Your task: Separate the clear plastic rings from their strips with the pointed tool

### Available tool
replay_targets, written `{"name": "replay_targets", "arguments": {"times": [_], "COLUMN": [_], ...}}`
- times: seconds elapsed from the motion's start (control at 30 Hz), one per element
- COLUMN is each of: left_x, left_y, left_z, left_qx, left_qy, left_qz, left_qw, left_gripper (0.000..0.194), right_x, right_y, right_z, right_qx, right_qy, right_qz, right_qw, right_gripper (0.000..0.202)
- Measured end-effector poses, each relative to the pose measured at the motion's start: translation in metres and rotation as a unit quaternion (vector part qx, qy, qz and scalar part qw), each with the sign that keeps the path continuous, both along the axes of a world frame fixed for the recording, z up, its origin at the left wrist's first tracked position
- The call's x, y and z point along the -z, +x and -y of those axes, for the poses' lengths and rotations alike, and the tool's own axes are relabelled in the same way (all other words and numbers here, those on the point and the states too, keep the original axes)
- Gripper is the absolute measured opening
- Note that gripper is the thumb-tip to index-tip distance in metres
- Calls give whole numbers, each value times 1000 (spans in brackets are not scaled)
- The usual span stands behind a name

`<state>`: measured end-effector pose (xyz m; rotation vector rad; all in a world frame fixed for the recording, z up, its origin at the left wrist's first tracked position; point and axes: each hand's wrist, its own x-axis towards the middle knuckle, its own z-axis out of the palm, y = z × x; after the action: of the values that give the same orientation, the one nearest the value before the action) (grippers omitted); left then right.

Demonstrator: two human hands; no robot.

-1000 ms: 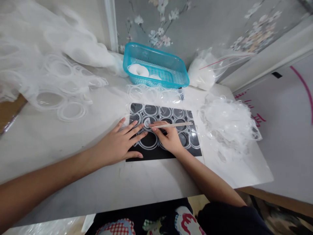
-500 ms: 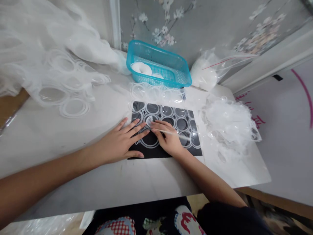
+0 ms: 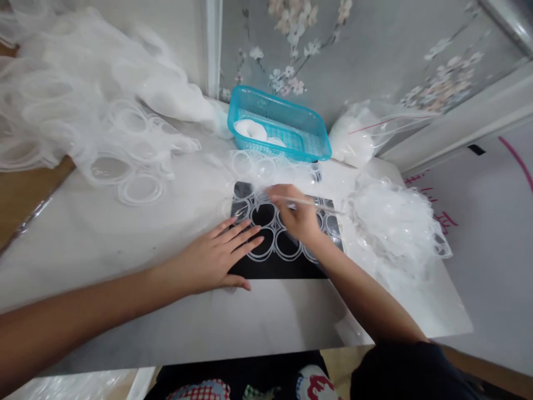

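A black sheet [image 3: 287, 270] lies on the white table, covered by a clear film with rows of pale-edged circles [image 3: 288, 244]. Spread flat, my left hand [image 3: 219, 253] presses on the left side of the sheet, its fingertips over the circles. My right hand [image 3: 297, 214] is above the sheet's far half, fingers closed round a thin pale stick [image 3: 327, 208] whose end points right. Motion blurs its fingertips, so what lies under them cannot be made out.
Behind the sheet stands a blue plastic basket [image 3: 283, 105] with white round pieces [image 3: 250, 130] in it. Clear ring-holed film is heaped at left [image 3: 137, 133] and right [image 3: 391, 222]. A zip bag of white material [image 3: 353, 136] leans by the wall.
My right hand has moved away from me, off the small white disc at its fingertips, which no longer shows. My left hand stays flat on the sheet. The view has shifted slightly.
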<state>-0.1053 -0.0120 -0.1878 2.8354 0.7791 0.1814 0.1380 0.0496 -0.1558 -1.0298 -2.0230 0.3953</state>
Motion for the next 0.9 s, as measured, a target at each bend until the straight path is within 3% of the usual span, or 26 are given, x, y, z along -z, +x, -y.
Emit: {"name": "replay_targets", "arguments": {"times": [0.07,0.13,0.3,0.4,0.47,0.53,0.6,0.7,0.9], "left_x": [2,5,7,7,7,8,10,14,11], "left_y": [1,1,0,0,0,0,1,1,1], "left_z": [5,9,11,10,10,11,11,11,11], "left_qx": [-5,-11,-8,-6,-4,-1,-2,-11,-6], "left_qy": [-3,-7,-12,-18,-20,-22,-25,-28,-14], "left_qz": [2,3,31,34,32,33,40,47,39], "left_qw": [1000,1000,999,999,999,999,999,998,999], "left_gripper": [91,96,97,96,95,94,95,98,96], "right_x": [14,25,32,28,25,22,21,24,31], "right_y": [-23,-34,-33,-31,-31,-32,-34,-37,-38], "right_z": [7,7,-1,-5,-6,-6,-2,6,8], "right_qx": [-98,-149,-155,-76,38,74,-22,-162,-159], "right_qy": [-64,-127,-212,-187,-105,-36,-43,-128,-203], "right_qz": [10,-10,-76,-102,-149,-169,-127,-64,-70], "right_qw": [993,981,962,974,983,982,991,976,964], "right_gripper": [18,17,17,18,17,17,17,15,17]}}
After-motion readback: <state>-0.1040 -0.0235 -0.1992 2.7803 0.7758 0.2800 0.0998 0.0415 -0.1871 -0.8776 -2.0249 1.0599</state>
